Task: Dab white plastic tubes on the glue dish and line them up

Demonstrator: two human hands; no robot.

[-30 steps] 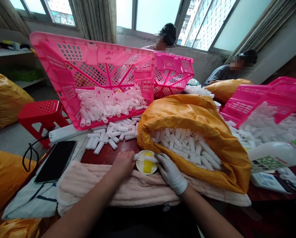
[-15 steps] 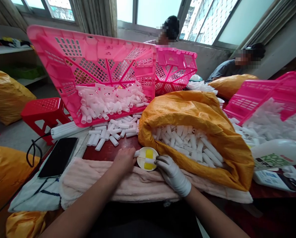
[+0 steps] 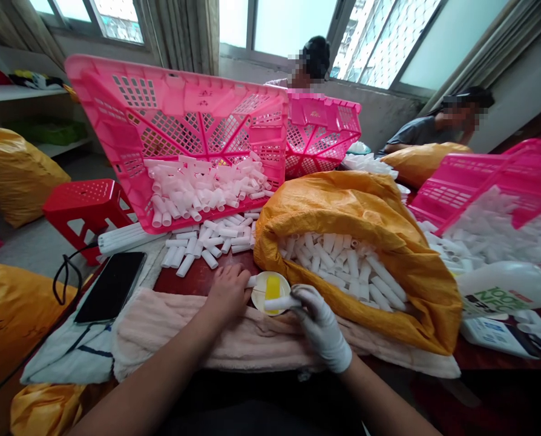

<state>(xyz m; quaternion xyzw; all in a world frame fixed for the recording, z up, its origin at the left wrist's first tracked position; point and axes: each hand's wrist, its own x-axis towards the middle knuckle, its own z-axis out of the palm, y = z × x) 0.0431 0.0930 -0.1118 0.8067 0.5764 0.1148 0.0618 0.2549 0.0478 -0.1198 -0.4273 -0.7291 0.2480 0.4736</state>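
White tube [image 3: 279, 303] held over dish [image 3: 284, 285]
Right hand [image 3: 324, 332] pinches it; left hand [image 3: 229, 292] seems to grip a white piece [image 3: 252, 281]; moving likely needs steadiness.

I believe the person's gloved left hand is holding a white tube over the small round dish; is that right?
Not quite: the gloved hand is the right one. The head view shows the gloved right hand holding a white tube over the small round dish.
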